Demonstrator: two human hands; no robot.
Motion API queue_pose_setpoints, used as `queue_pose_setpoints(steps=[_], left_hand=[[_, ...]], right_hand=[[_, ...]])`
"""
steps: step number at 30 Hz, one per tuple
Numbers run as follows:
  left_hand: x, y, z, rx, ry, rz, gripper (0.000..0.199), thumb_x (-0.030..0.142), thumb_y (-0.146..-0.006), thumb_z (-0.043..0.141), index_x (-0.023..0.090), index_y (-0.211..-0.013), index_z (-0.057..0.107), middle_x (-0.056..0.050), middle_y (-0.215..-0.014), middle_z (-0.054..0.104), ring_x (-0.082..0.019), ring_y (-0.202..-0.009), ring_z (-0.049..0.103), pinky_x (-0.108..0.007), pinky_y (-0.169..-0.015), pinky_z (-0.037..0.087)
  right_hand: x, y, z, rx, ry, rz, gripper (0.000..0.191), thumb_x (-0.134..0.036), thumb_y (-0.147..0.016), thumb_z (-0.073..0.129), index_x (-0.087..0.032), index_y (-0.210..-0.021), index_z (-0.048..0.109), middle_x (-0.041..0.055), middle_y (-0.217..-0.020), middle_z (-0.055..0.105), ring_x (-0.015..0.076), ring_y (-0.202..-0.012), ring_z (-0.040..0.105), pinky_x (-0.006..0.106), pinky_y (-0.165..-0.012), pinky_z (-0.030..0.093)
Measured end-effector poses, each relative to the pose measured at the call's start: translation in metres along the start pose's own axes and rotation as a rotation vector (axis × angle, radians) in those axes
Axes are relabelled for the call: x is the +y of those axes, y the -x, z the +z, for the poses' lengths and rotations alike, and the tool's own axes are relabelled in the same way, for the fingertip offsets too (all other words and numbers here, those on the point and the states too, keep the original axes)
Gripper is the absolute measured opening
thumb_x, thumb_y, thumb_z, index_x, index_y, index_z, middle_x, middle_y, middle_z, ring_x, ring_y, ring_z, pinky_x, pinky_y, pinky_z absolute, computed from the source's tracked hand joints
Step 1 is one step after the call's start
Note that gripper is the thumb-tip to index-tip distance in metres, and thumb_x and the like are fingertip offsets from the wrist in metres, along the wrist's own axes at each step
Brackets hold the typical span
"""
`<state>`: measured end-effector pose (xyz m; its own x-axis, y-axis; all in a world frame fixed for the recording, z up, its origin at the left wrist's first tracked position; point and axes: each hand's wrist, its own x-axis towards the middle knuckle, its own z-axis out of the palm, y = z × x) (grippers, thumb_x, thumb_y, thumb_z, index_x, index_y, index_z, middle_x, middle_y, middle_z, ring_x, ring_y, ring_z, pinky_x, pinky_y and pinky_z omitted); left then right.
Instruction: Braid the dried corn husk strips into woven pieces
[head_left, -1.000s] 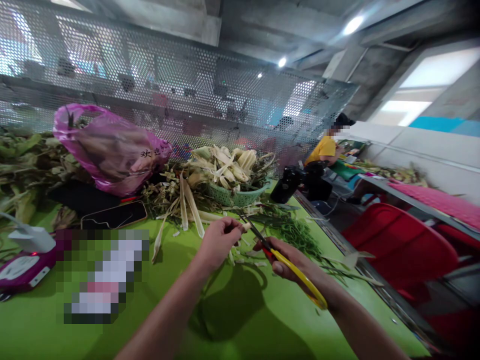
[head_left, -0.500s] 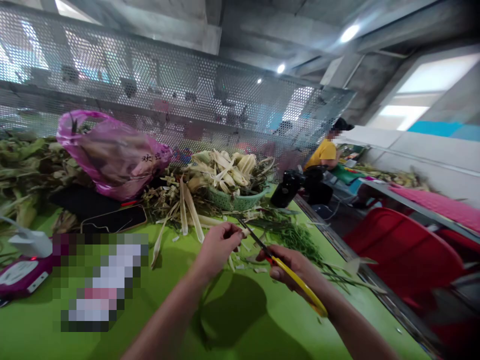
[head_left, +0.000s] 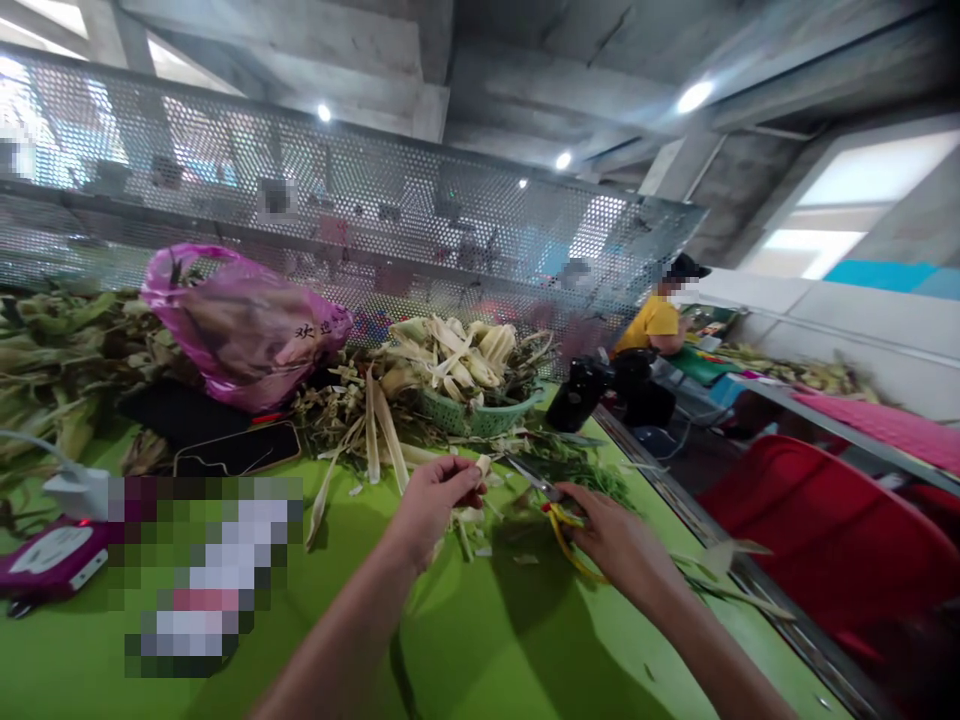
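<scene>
Head view, left hand (head_left: 442,505) pinched closed on a small pale husk piece (head_left: 484,464), its creamy end poking up past thumb and fingertips, right hand (head_left: 619,535) curled around yellow-handled scissors (head_left: 553,492), grey blades angled toward the piece, tips just beside it, above a green table (head_left: 465,640).

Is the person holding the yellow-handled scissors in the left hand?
No, the right hand holds the scissors, while the left hand pinches a small pale piece.
</scene>
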<state>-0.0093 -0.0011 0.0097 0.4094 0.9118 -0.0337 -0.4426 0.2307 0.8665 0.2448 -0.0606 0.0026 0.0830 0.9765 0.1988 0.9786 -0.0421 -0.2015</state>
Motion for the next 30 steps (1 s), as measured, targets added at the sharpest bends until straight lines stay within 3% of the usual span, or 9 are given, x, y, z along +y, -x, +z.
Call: queue_pose_setpoints(steps=[3,6,9,12,18,23,25,27,30], left_hand=[[-0.002,-0.001,0.000,0.004,0.036,-0.010,0.031,0.037,-0.064,0.077,0.011,-0.079,0.067,-0.003,-0.068,0.062,-0.009,-0.059,0.054,-0.024,-0.065,0.045],[-0.005,-0.002,0.001,0.011,0.059,0.000,0.031,0.035,-0.064,0.077,0.011,-0.082,0.067,-0.003,-0.068,0.062,-0.009,-0.060,0.055,-0.023,-0.066,0.045],[-0.006,-0.002,0.003,0.016,0.047,0.021,0.030,0.034,-0.065,0.076,0.012,-0.084,0.067,-0.002,-0.070,0.063,-0.008,-0.061,0.055,-0.023,-0.065,0.044],[-0.006,-0.003,0.005,0.053,0.001,0.054,0.029,0.034,-0.066,0.074,0.012,-0.084,0.067,-0.003,-0.073,0.064,-0.009,-0.063,0.055,-0.023,-0.064,0.043],[-0.013,-0.007,0.003,0.059,-0.061,0.147,0.027,0.030,-0.070,0.069,0.015,-0.091,0.065,-0.002,-0.073,0.064,-0.010,-0.064,0.055,-0.024,-0.063,0.044],[-0.010,-0.008,-0.002,0.017,-0.150,0.106,0.029,0.030,-0.075,0.064,0.015,-0.100,0.061,-0.005,-0.080,0.066,-0.013,-0.067,0.059,-0.028,-0.067,0.047],[-0.004,-0.009,-0.009,0.079,-0.339,0.112,0.024,0.025,-0.076,0.059,0.016,-0.098,0.060,-0.007,-0.082,0.066,-0.015,-0.072,0.060,-0.028,-0.067,0.045],[0.004,-0.008,-0.019,0.135,-0.707,0.195,0.013,0.022,-0.074,0.059,0.017,-0.086,0.064,-0.007,-0.083,0.067,-0.016,-0.072,0.058,-0.027,-0.067,0.042],[0.010,-0.004,-0.032,0.095,-1.121,0.232,0.007,0.019,-0.070,0.059,0.020,-0.074,0.065,-0.005,-0.075,0.066,-0.018,-0.070,0.056,-0.028,-0.066,0.038]], right_hand=[[-0.015,-0.002,-0.007,0.047,-0.055,-0.067,0.028,-0.031,-0.081,0.053,-0.024,-0.104,0.068,0.0088,-0.100,0.066,0.0269,-0.091,0.061,0.038,-0.079,0.044],[-0.051,-0.005,-0.012,0.087,-0.460,-0.135,0.026,-0.038,-0.086,0.052,-0.023,-0.097,0.069,0.0076,-0.103,0.066,0.0235,-0.096,0.060,0.035,-0.085,0.045],[-0.089,-0.009,-0.008,0.052,-0.756,-0.087,0.027,-0.041,-0.085,0.055,-0.021,-0.097,0.069,0.0074,-0.101,0.067,0.0223,-0.094,0.061,0.034,-0.084,0.046],[-0.111,-0.014,0.003,0.075,-0.922,-0.027,0.030,-0.044,-0.082,0.060,-0.018,-0.095,0.070,0.0074,-0.095,0.068,0.0224,-0.089,0.061,0.034,-0.080,0.048],[-0.117,-0.021,0.022,0.127,-1.065,0.047,0.031,-0.047,-0.075,0.066,-0.017,-0.082,0.068,0.0047,-0.078,0.066,0.0191,-0.074,0.058,0.032,-0.070,0.048],[-0.115,-0.029,0.016,0.090,-1.062,0.033,0.025,-0.041,-0.078,0.063,-0.017,-0.082,0.065,0.0033,-0.078,0.064,0.0171,-0.074,0.057,0.029,-0.071,0.047],[-0.112,-0.034,0.009,0.117,-1.054,0.016,0.022,-0.039,-0.079,0.061,-0.017,-0.081,0.063,0.0021,-0.077,0.064,0.0163,-0.073,0.058,0.028,-0.070,0.047],[-0.107,-0.040,0.002,0.103,-1.091,-0.008,0.020,-0.037,-0.080,0.060,-0.018,-0.087,0.061,0.0019,-0.083,0.065,0.0156,-0.073,0.061,0.029,-0.072,0.048],[-0.096,-0.046,-0.001,0.050,-1.126,0.033,0.021,-0.038,-0.081,0.059,-0.019,-0.090,0.059,0.0008,-0.078,0.065,0.0147,-0.065,0.063,0.030,-0.068,0.051]])
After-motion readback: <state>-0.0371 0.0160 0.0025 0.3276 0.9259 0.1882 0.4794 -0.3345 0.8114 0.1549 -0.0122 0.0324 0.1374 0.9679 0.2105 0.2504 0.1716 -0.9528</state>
